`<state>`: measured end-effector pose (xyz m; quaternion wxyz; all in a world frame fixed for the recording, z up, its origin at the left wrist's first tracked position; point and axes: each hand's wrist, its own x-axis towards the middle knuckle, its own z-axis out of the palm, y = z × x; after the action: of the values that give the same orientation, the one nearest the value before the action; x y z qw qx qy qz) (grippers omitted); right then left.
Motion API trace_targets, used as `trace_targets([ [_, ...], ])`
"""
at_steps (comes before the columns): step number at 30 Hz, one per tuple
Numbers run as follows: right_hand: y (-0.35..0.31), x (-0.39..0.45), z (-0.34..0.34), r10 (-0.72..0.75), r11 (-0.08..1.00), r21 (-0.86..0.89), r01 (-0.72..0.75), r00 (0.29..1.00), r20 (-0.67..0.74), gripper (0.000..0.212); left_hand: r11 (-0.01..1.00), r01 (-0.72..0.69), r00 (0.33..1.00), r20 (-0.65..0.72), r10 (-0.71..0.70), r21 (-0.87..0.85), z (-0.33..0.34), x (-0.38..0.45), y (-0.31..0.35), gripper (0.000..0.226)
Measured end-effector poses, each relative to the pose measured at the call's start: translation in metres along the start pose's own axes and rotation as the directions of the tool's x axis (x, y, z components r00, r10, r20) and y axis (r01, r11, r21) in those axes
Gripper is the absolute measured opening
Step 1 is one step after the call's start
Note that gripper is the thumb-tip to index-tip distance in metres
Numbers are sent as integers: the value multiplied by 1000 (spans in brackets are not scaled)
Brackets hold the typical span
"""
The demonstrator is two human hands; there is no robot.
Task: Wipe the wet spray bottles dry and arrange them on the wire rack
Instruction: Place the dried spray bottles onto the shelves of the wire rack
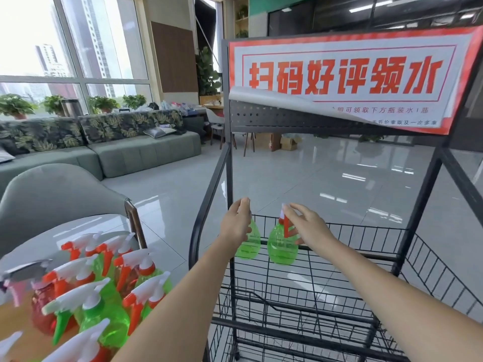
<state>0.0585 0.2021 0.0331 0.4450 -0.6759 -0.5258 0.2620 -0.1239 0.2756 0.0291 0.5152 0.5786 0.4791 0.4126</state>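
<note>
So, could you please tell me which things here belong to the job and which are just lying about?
Belonging to the job:
two green bottles under the left hand and right hand
wire rack
waiting bottles on the table

Just lying about:
sofa
chair
red sign
potted plants

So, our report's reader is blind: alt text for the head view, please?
Two hands, left hand and right hand, each set a green spray bottle on a black wire rack; more spray bottles wait on a table at left.
</note>
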Motion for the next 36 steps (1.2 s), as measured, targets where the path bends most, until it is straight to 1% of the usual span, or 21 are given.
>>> trace_targets([
  [2,1,0,-1,7,1000,8,-7,1000,0,65,1000,2,1000,-23,-2,11,-1,-4,1,54],
  [4,0,-2,-2,11,1000,20,-11,1000,1,64,1000,4,999,-42,-3,23,-2,-9,1,70],
  [5,-1,-4,-2,13,1000,29,-13,1000,-4,63,1000,9,999,-49,-8,23,-2,-14,0,82],
  [7,-1,-11,-4,22,999,30,-21,999,-34,62,998,42,998,-51,-40,42,-3,-23,-3,113],
  [8,-1,-16,-6,24,1000,9,-23,998,-52,62,996,65,997,-47,-62,62,-3,-31,-4,122],
  [9,-1,-22,-8,23,999,-20,-25,997,-72,64,995,71,997,-38,-68,77,-3,-41,-2,121],
  [11,-3,-38,-12,17,998,-65,-24,994,-111,67,991,45,999,-27,-42,128,-3,-71,6,102],
  [13,-10,-60,-14,-5,994,-113,-9,992,-124,65,988,-10,1000,-3,10,154,-4,-97,11,91],
  [15,-21,-86,-10,-49,984,-174,30,993,-106,62,986,-56,998,-2,57,159,-11,-128,19,89],
  [18,-42,-128,5,-112,978,-185,97,991,-76,55,986,-132,991,8,132,104,-30,-178,31,87],
  [20,-56,-161,21,-145,982,-125,139,989,-38,49,979,-180,983,-25,183,99,-49,-219,33,98],
  [21,-64,-179,30,-159,983,-96,157,987,-10,46,975,-193,979,-52,199,106,-60,-237,33,98],
  [23,-76,-211,50,-182,980,-67,186,982,59,39,970,-202,970,-111,217,137,-84,-275,28,82],
  [26,-88,-246,85,-204,977,-41,211,970,135,38,980,-170,956,-222,190,106,-124,-329,12,73],
  [30,-103,-274,137,-257,959,-53,279,931,258,36,965,-138,900,-377,217,225,-175,-385,-9,34],
  [32,-112,-282,160,-272,955,-30,294,916,295,39,952,-140,853,-455,256,273,-197,-407,-16,27],
  [34,-122,-286,182,-284,953,-9,303,905,318,39,934,-134,780,-545,306,333,-215,-423,-24,24],
  [36,-131,-286,205,-289,951,2,308,892,349,29,918,-114,711,-613,343,381,-232,-431,-32,24],
])
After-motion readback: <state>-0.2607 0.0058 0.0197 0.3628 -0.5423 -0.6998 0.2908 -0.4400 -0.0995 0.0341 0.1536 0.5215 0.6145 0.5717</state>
